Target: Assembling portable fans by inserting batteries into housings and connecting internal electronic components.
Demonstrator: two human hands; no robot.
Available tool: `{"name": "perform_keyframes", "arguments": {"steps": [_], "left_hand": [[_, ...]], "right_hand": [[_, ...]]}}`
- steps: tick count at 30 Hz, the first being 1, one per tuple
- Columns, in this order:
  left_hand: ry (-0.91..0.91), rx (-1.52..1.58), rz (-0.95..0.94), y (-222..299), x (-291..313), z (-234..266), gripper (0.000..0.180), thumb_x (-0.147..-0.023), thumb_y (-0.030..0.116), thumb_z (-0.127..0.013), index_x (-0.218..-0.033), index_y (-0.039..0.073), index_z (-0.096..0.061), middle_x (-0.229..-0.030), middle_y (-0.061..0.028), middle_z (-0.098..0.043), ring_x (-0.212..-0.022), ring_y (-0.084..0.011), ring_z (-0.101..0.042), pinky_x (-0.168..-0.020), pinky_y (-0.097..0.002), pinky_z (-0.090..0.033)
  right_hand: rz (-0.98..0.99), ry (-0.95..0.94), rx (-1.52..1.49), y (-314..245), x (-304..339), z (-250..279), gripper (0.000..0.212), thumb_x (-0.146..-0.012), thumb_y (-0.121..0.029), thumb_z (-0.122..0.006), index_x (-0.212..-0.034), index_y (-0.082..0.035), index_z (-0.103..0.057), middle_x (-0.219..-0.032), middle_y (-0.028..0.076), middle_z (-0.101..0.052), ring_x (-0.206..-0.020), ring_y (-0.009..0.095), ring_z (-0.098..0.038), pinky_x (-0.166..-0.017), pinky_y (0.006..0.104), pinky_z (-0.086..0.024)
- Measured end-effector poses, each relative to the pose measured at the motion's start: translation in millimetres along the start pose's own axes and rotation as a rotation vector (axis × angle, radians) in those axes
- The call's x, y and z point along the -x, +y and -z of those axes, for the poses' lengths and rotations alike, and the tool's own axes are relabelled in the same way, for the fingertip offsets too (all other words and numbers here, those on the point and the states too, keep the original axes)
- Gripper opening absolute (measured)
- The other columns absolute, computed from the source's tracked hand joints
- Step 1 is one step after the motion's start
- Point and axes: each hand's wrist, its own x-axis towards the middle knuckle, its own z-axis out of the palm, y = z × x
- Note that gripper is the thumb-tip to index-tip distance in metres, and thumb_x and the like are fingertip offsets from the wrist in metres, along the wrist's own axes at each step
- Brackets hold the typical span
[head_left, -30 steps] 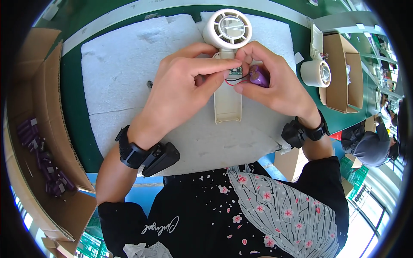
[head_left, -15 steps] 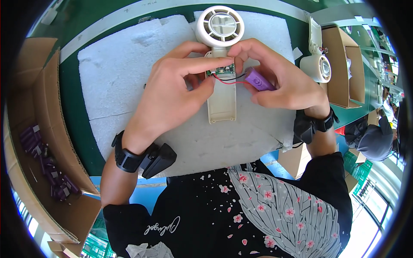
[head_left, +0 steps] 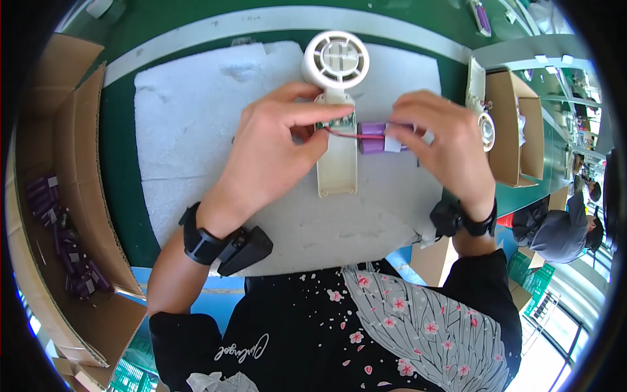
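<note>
On the foam sheet lies a white handheld fan with a round grille; its open handle shell points toward me. My left hand grips the top of the handle, finger and thumb at a small green circuit board that they partly cover. Red and black wires run from the board to a purple battery pack just right of the handle. My right hand is closed at the pack's right end, its thumb near a white tab. The fingers hide that end.
At left stands a cardboard box with several purple batteries inside. Another cardboard box is at right, beside a second white fan. A purple-and-white part lies on the green table farther back. A person sits at far right.
The purple battery pack has turned and come down beside the handle, its white tab now showing. My right hand has shifted to its right end. My left hand keeps its hold on the fan.
</note>
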Motion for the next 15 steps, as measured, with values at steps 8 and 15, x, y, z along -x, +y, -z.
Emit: {"name": "perform_keyframes", "arguments": {"steps": [8, 15], "left_hand": [[0.044, 0.021, 0.034, -1, 3, -5, 0.039, -0.075, -0.009, -0.058, -0.107, 0.010, -0.071, -0.111, -0.0142, -0.064, -0.075, -0.0168, -0.064, -0.068, -0.0253, -0.052], [-0.039, 0.072, 0.114, 1, -1, -1, 0.041, -0.076, -0.011, -0.056, -0.112, 0.006, -0.069, -0.117, -0.0119, -0.058, -0.090, -0.0139, -0.061, -0.074, -0.0237, -0.051]], "right_hand": [[0.202, 0.022, 0.168, -11, 14, -9, 0.013, -0.070, -0.002, -0.073, -0.079, 0.002, -0.065, -0.093, 0.014, -0.067, -0.073, 0.026, -0.064, -0.065, 0.0342, -0.054], [0.214, 0.016, 0.289, -10, 15, -11, 0.015, -0.071, -0.006, -0.073, -0.073, 0.002, -0.062, -0.095, 0.013, -0.068, -0.073, 0.027, -0.063, -0.065, 0.0348, -0.053]]}}
